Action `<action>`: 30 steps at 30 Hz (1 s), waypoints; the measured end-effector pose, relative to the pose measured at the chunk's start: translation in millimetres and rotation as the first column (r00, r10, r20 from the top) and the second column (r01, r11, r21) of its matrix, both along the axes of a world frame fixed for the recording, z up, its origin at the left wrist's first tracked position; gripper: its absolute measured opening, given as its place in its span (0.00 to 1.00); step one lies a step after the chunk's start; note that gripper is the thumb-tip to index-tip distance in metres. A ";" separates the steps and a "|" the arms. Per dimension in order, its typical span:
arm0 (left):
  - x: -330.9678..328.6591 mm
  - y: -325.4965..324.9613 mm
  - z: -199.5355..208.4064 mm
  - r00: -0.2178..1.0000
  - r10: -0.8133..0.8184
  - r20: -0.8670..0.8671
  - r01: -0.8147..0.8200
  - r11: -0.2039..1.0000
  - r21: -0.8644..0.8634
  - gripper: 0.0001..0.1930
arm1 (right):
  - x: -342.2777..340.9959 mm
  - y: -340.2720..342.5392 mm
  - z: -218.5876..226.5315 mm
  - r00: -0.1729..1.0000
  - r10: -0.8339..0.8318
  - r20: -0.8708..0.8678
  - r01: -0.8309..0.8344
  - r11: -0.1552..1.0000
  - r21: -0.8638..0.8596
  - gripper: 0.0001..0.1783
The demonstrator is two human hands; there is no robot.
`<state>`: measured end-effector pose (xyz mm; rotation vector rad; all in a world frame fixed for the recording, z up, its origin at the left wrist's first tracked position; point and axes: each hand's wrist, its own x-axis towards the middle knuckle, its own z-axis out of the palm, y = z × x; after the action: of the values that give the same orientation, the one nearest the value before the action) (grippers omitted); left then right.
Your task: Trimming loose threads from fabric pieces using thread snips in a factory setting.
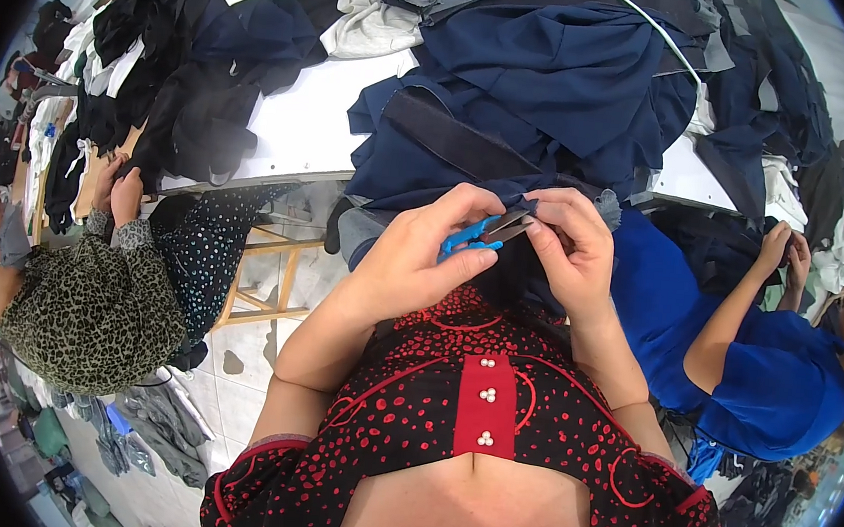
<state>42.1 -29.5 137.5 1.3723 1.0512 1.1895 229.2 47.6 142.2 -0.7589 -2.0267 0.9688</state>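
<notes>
Blue-handled thread snips (460, 239) are held in my left hand (412, 258), the fingers closed round the handle. Their metal blades reach across to the fingertips of my right hand (576, 249). That hand pinches an edge of dark navy cloth (560, 60), right beside the blades. The cloth lies bunched on the white table and hangs over its front edge toward me. A darker band (458, 136) shows on its nearer part. Whether a thread lies between the blades is too small to tell.
Black garments (199, 119) lie left on the white table (299, 122), with pale cloth (374, 13) at the back. A person in leopard print (97, 305) works at the left, another in blue (782, 390) at the right. A wooden stool (265, 275) stands left of me.
</notes>
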 end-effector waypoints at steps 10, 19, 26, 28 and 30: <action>0.6 1.5 -0.7 0.998 0.032 -0.046 -0.033 0.999 -0.016 0.15 | 0.4 0.0 2.5 0.999 0.015 0.033 -0.017 0.999 0.041 0.04; 2.8 3.8 -5.0 0.994 0.033 0.103 -0.029 0.999 -0.040 0.13 | -0.1 0.3 3.5 1.000 0.016 0.024 -0.017 0.998 0.060 0.04; 1.3 4.0 -0.6 0.991 -0.001 0.132 0.012 0.996 -0.084 0.14 | 5.2 1.1 0.8 0.998 0.057 -0.003 -0.057 0.997 -0.052 0.03; 0.7 3.9 -1.0 0.983 -0.013 0.181 0.038 0.991 -0.132 0.15 | 6.1 1.1 2.4 0.985 0.106 -0.134 -0.136 0.962 -0.239 0.03; -3.2 5.0 -9.2 0.955 -0.067 0.289 0.103 0.989 -0.110 0.13 | 7.8 2.3 -0.1 0.979 0.116 -0.166 -0.158 0.951 -0.266 0.03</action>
<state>38.9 -24.5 128.4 1.1005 0.8382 1.1958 236.9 49.9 142.1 -0.6740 -1.8548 1.3713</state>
